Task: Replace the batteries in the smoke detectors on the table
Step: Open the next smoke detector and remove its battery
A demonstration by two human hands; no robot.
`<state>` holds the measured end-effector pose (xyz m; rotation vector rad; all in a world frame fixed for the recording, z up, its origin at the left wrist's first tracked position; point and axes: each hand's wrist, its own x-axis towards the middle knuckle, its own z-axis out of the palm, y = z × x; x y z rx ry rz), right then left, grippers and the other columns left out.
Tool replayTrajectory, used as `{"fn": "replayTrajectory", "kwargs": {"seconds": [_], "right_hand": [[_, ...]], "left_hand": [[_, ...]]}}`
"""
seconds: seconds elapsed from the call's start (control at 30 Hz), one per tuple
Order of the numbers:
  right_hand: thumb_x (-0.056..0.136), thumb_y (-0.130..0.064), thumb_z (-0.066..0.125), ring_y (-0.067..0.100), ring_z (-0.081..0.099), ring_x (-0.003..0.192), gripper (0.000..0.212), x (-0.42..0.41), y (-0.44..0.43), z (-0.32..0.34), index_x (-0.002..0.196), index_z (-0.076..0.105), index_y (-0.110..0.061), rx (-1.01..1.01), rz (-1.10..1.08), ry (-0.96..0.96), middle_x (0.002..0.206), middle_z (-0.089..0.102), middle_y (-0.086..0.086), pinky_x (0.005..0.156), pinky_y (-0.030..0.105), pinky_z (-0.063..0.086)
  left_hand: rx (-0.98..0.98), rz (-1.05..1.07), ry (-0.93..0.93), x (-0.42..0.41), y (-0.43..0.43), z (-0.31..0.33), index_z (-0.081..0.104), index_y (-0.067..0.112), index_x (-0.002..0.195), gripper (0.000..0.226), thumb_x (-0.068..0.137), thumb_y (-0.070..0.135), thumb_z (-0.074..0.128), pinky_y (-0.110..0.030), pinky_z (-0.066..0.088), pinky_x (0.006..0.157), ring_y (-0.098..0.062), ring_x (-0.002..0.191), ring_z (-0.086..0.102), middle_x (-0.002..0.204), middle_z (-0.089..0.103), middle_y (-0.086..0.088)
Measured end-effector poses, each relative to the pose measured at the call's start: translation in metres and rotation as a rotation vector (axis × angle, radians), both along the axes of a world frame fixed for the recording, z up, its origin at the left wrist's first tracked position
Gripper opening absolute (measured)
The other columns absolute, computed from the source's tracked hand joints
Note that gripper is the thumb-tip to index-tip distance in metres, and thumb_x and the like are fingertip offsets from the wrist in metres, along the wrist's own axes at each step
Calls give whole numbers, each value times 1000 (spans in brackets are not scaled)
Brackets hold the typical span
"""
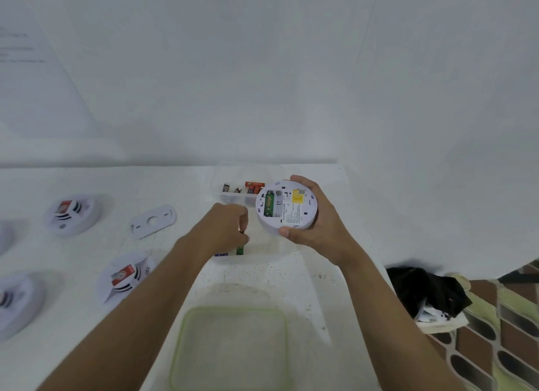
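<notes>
- The right hand gripped the smoke detector, back upward, one battery slot seemingly empty.
- The left hand fingers pinched a green battery upright, just left of the detector.

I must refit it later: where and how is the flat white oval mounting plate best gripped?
Pinch the flat white oval mounting plate across its narrow width, probably coming from above: it lies flat on the white table, with both long edges free.

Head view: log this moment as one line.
right hand: holds smoke detector, back up | slot: one fitted battery | left hand: pinches loose green battery
</notes>
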<state>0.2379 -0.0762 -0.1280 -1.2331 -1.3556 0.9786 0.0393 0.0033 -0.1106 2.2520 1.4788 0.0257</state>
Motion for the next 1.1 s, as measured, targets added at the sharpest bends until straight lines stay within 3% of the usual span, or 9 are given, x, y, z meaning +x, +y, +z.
{"fn": "replayTrajectory", "kwargs": {"seconds": [0.17, 0.27, 0.4, 0.5, 0.63, 0.73, 0.83, 0.93, 1.1], "right_hand": [[68, -11, 83, 3, 57, 122, 82, -1, 1, 0, 138, 41, -26, -21, 22, -27, 122, 62, -26, 90, 25, 54], [70, -7, 81, -2, 58, 119, 81, -1, 2, -1, 137, 41, -27, -23, 47, -46, 119, 62, -32, 87, 20, 53], [69, -12, 85, 1, 58, 119, 85, -2, 3, 0, 140, 39, -26, -21, 53, -69, 122, 61, -28, 88, 19, 53], [69, -12, 86, 3, 58, 119, 89, -2, 5, 0, 142, 38, -25, -8, 61, -99, 124, 59, -25, 87, 22, 54], [68, -12, 88, 11, 58, 123, 92, -2, 7, 0, 142, 36, -30, -2, 74, -149, 129, 59, -19, 93, 29, 55], [67, -14, 89, 13, 58, 124, 95, 0, 8, 0, 144, 37, -27, 10, 70, -186, 134, 58, -9, 99, 33, 53], [66, -13, 90, 15, 61, 119, 94, 2, 10, 4, 143, 39, -27, 9, 91, -206, 130, 60, -9, 91, 32, 57], [64, -7, 91, 11, 63, 114, 90, 4, 10, 8, 137, 44, -30, 13, 99, -245, 123, 63, -15, 86, 23, 55], [64, 2, 90, 9, 64, 110, 86, 7, 10, 9, 132, 49, -29, 7, 118, -266, 120, 64, -14, 83, 23, 56]], "left_hand": [[-14, -8, 175, 2, 6, -1, 65, 12, 98, 20, 85, 25, 74, -18, 41, 64, -13, 73, 57, 99, 63, -4], [67, -5, 142, -2, 6, 6, 61, 13, 96, 21, 87, 29, 71, -21, 40, 67, -12, 74, 54, 99, 61, -2], [301, 14, -351, -10, 1, 22, 65, 21, 97, 8, 91, 25, 65, -16, 42, 64, -4, 72, 61, 85, 67, 6], [285, -93, -613, -12, -4, 28, 66, 36, 105, 22, 88, 21, 69, -17, 51, 74, 1, 95, 62, 102, 65, 19], [208, -284, -499, -15, -3, 25, 73, 34, 109, 29, 81, 27, 77, -3, 46, 78, 16, 105, 53, 124, 62, 16], [341, -335, -376, -16, -1, 25, 75, 29, 109, 28, 81, 31, 77, 2, 34, 83, 6, 104, 59, 127, 65, 11], [372, -436, -354, -12, -4, 29, 78, 21, 104, 29, 81, 36, 68, -1, 40, 67, -5, 69, 63, 107, 75, 4], [350, -531, -333, -10, -6, 31, 80, 19, 98, 41, 79, 43, 53, -16, 46, 55, -15, 61, 60, 76, 75, 4], [364, -560, -353, -5, -5, 29, 79, 16, 88, 37, 75, 39, 53, -20, 38, 42, -14, 43, 49, 60, 66, 4]]}}
